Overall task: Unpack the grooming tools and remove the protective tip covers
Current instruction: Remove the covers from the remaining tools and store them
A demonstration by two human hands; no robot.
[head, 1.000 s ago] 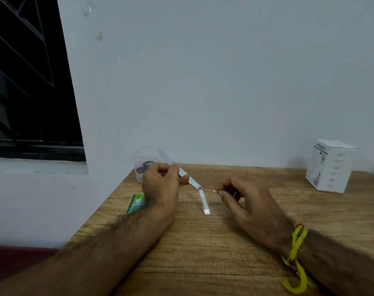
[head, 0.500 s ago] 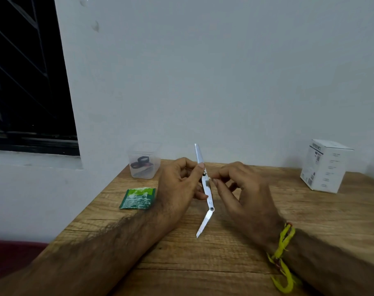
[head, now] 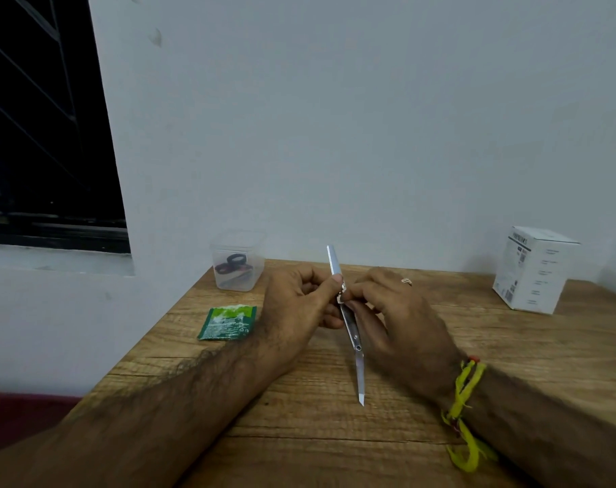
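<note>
With both hands up off the table (head: 334, 445) and meeting in the middle of the scene, I've got the thin metal grooming tool (head: 349, 322) standing almost upright between them, its far end poking up past the knuckles and its pointed near end hanging just above the wood. Left hand (head: 299, 304) is grasping the upper part of the tool, thumb laid along the blade, and I read that as the steadying grip: it keeps the thing from swinging at its hinge pin. Right hand (head: 391, 311) is curled in from the other side, fingertips pinching at a small spot on the tool just beside the left thumb. That looks like where a cover or catch sits, though it's too small for me to say which. Held high and vertical like this, the work spot faces me and the sharp point stays away from the fingers.

Far left on the table, a clear plastic tub (head: 239, 264) holds dark ring-handled items, likely more tools waiting. Near it lies a green sachet (head: 228, 322), flat. Far right stands a white box (head: 535, 269), well apart from everything.
</note>
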